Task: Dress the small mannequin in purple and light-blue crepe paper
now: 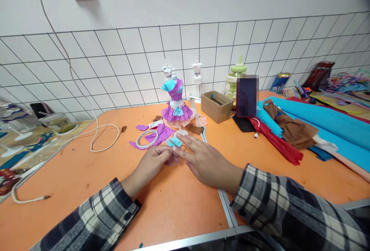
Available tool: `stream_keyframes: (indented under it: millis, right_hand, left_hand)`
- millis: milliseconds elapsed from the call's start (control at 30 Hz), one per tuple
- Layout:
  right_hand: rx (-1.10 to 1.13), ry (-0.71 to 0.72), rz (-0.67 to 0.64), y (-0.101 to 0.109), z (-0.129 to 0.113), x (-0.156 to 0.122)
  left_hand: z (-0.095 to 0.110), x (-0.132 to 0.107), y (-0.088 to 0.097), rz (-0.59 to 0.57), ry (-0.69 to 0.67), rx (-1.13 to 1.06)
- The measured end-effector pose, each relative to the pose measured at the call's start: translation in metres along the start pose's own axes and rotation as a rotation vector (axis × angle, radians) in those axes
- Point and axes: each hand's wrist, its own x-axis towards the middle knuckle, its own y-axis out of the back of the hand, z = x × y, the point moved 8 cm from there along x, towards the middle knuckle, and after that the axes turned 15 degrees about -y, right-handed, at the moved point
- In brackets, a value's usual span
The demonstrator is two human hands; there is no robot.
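My left hand (pixel 154 163) lies on the orange table (pixel 86 166) with its fingers pinched on a small purple scrap at the edge of a light blue paper piece (pixel 174 142). My right hand (pixel 202 160) rests flat beside it, fingers stretched out over small scissors (pixel 180 146) that lie on the blue piece. Just behind stands a small mannequin (pixel 175 102) dressed in purple and blue crepe paper. A tape roll (pixel 147 138) and purple paper scraps (pixel 162 132) lie to the left of the blue piece.
A cardboard box (pixel 216 106), a green bottle (pixel 234 79), a second small mannequin (pixel 197 74) and a dark phone (pixel 244 123) stand behind. Blue, red and brown crepe rolls (pixel 291 127) fill the right. A white cable (pixel 100 137) loops at left. A metal strip (pixel 225 204) crosses the table.
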Motion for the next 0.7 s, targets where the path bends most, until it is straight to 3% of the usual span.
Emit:
stream_keyframes:
  millis: [200,467,700]
  right_hand:
    - [0.204,-0.105,-0.131,-0.012,0.009,0.001]
    - [0.369,-0.112,-0.219,-0.020,0.006,0.000]
    - [0.240,-0.095,-0.159,-0.017,0.009,0.001]
  left_hand:
    - [0.003,0.000,0.003,0.035,-0.015,-0.027]
    - [0.004,0.000,0.007,0.086,-0.051,-0.099]
    - [0.007,-0.004,0.003,0.096,-0.095,-0.279]
